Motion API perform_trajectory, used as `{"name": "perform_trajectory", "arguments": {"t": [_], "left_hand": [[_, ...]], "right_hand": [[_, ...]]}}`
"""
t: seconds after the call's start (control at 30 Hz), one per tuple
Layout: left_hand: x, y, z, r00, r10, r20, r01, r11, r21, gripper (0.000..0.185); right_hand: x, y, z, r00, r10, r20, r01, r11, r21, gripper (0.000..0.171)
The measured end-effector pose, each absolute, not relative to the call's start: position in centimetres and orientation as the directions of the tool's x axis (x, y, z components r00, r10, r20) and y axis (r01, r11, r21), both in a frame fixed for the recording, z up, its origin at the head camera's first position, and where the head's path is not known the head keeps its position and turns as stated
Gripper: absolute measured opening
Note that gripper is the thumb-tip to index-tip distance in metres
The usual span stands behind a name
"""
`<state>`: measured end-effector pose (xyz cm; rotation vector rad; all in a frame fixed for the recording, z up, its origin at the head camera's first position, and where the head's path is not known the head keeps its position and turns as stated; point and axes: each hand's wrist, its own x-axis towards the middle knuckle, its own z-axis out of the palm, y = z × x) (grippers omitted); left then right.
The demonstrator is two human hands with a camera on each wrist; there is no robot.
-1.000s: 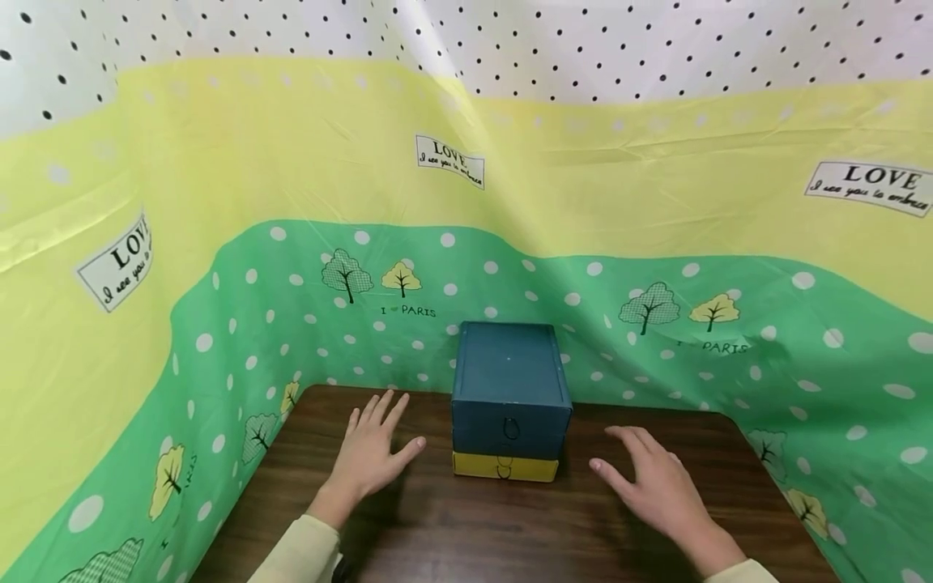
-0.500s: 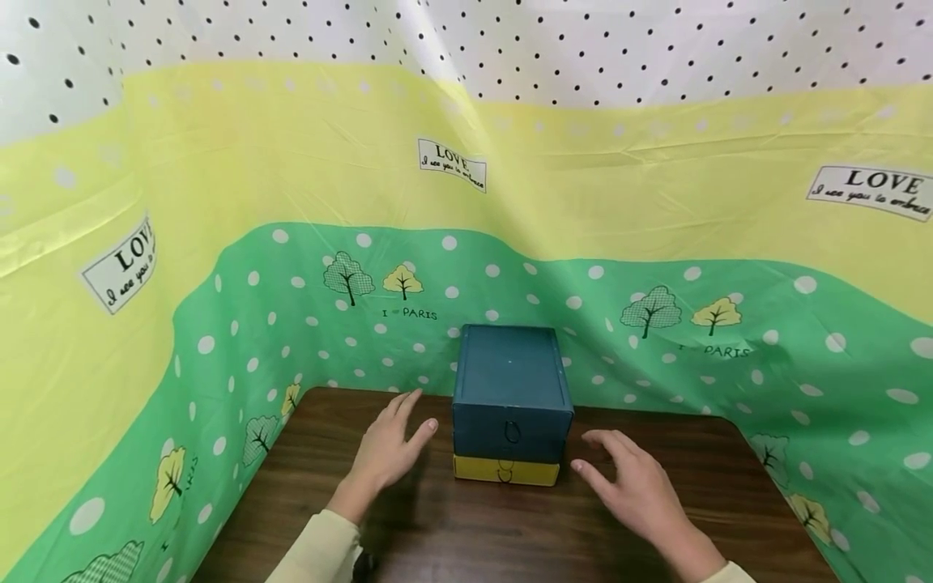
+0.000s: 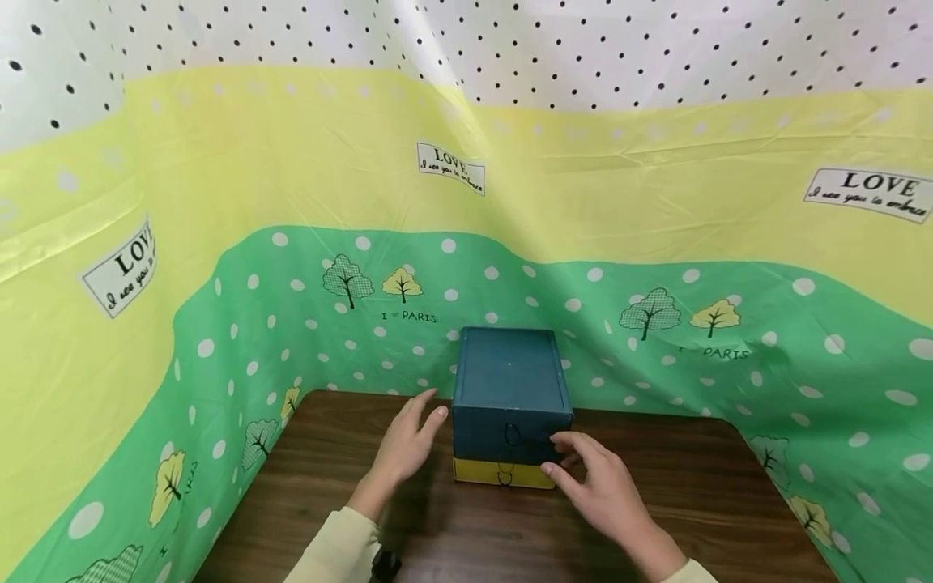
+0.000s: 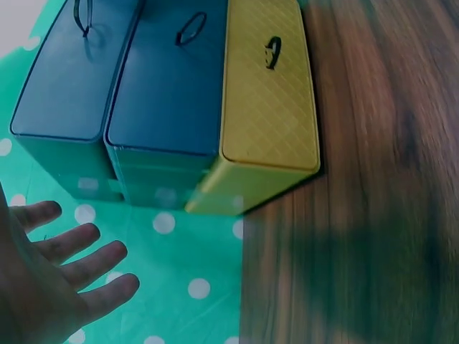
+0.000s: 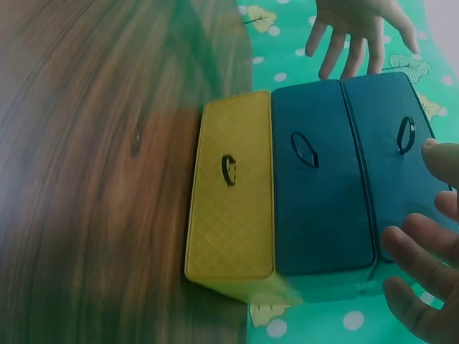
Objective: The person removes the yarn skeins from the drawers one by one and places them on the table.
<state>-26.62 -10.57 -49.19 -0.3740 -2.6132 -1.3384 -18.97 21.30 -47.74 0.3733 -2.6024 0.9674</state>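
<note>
"Drawer boxes (image 3: 509,393) piled on the table (image 3: 474,530), are they heavy?"

"Maybe light, but stiff; hold both sides. Left hand (image 3: 406,447) is spread, right hand (image 3: 603,487) loosely bent, both holding nothing"

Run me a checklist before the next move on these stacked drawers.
1. Stacking order: ok, two blue drawers above the yellow drawer.
2. Drawers shut: ok, none stands pulled out.
3. Black loop pulls uncovered: ok, all three show.
4. Left hand touching: not ok, open and apart from the drawers.
5. Right hand touching: cannot tell, it overlaps their right edge in the head view.
</note>
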Motion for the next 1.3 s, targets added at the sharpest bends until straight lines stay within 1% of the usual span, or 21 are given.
{"name": "perform_trajectory", "arguments": {"t": [0.23,0.4,0.53,0.67,0.9,1.13,1.3], "left_hand": [[-27.0,-9.7,-49.0,-0.956,0.155,0.249,0.293,0.46,0.838,0.064],[-27.2,-9.3,-48.9,-0.97,0.142,0.199,0.239,0.371,0.898,0.064],[-27.4,-8.8,-48.7,-0.979,0.12,0.164,0.195,0.324,0.926,0.07],[-27.8,-8.2,-48.4,-0.983,0.091,0.158,0.178,0.304,0.936,0.07],[-28.4,-7.1,-47.6,-0.992,0.031,0.126,0.13,0.271,0.954,0.063],[-28.8,-6.8,-47.6,-0.996,0.04,0.084,0.089,0.156,0.984,0.059],[-29.1,-6.6,-48.0,-0.996,0.071,0.058,0.065,0.101,0.993,0.06]], "right_hand": [[-19.5,20.0,-47.8,-0.935,-0.124,0.333,-0.327,0.666,-0.67,0.039],[-19.9,19.1,-48.1,-0.947,-0.159,0.278,-0.316,0.608,-0.728,0.045],[-20.0,18.4,-48.4,-0.938,-0.217,0.271,-0.347,0.572,-0.743,0.051],[-20.3,17.8,-48.3,-0.924,-0.244,0.294,-0.381,0.559,-0.736,0.052],[-21.0,17.6,-48.1,-0.923,-0.241,0.301,-0.385,0.585,-0.714,0.044],[-21.6,17.6,-48.1,-0.915,-0.239,0.324,-0.402,0.608,-0.685,0.037],[-21.7,17.5,-48.2,-0.894,-0.232,0.382,-0.441,0.605,-0.664,0.021]]}}
